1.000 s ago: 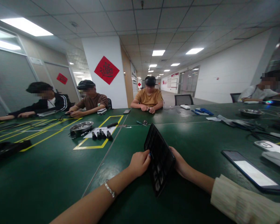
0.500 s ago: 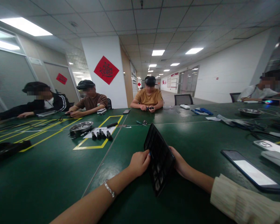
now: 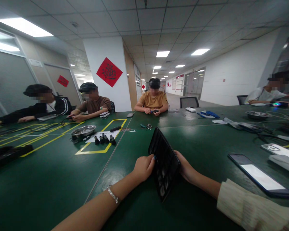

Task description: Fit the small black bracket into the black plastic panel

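Black tablet-like panel [image 3: 165, 162], probably stiff and slick, best held by its edges, is pinched between left hand [image 3: 144, 168] and right hand [image 3: 186, 167].

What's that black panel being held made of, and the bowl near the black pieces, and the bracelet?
The black panel looks like plastic, its edge faintly glossy; glass is possible. The bowl seems polished steel, from its bright reflections. The bracelet is shiny and silvery, so probably metal.
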A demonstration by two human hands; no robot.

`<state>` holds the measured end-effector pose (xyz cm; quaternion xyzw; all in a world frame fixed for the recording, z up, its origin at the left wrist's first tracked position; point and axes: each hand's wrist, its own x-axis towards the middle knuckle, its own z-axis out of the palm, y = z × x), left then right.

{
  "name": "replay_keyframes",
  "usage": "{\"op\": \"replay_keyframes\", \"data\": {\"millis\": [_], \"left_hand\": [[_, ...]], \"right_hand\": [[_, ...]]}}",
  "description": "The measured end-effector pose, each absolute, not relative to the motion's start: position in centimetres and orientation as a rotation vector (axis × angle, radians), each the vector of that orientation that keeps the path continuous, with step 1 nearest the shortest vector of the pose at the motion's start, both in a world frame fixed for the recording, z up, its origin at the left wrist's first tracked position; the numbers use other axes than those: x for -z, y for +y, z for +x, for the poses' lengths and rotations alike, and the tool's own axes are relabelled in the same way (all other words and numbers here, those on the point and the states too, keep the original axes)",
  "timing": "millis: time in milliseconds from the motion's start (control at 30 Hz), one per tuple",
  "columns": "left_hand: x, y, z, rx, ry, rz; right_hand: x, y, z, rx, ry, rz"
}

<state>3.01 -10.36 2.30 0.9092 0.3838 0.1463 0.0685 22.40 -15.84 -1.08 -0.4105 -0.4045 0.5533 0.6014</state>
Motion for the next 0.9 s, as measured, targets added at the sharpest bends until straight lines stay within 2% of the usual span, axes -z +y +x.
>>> {"op": "replay_keyframes", "data": {"millis": [900], "left_hand": [[-2.31,-10.34,2.93,-0.467,1.125,2.752]], "right_hand": [[1.06,-15.99,22.36,-1.303,-0.942,-0.934]]}}
